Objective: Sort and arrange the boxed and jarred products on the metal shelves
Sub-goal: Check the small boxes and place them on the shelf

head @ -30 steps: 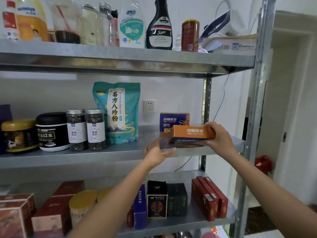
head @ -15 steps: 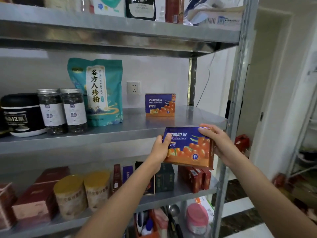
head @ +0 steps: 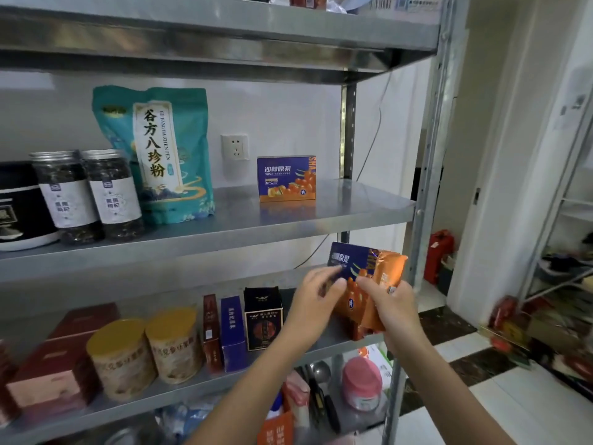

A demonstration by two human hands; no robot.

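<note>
A blue and orange box (head: 369,271) is held tilted in front of the right end of the lower shelf (head: 179,390). My right hand (head: 390,306) grips its orange lower right side. My left hand (head: 316,297) touches its left front, fingers blurred. A matching blue and orange box (head: 286,178) stands upright on the middle shelf (head: 321,216). Red boxes behind the held box are mostly hidden.
The middle shelf holds a teal pouch (head: 157,152), two glass jars (head: 88,194) and a black tub (head: 19,207). On the lower shelf stand two gold-lidded canisters (head: 144,351), a blue carton (head: 232,332), a black box (head: 263,317) and red boxes (head: 54,361). A shelf post (head: 426,175) rises at right.
The box has come off the middle shelf and down to the lower shelf's right end, turning on edge. Both hands went down with it and the view dropped.
</note>
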